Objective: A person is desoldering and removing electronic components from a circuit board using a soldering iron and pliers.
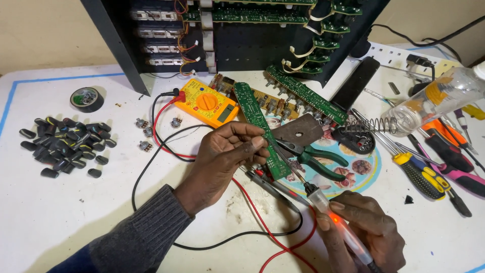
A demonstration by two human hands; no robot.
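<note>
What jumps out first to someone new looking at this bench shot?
At centre, the left hand holds a long green circuit board while the right hand puts a soldering iron, glowing orange, to it. Behind sits a yellow multimeter; at far left, a heap of black knobs.

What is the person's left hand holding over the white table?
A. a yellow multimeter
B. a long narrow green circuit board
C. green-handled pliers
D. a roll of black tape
B: the left hand grips the long green circuit board, while the right hand holds a soldering iron with its tip at the board's edge.
</note>
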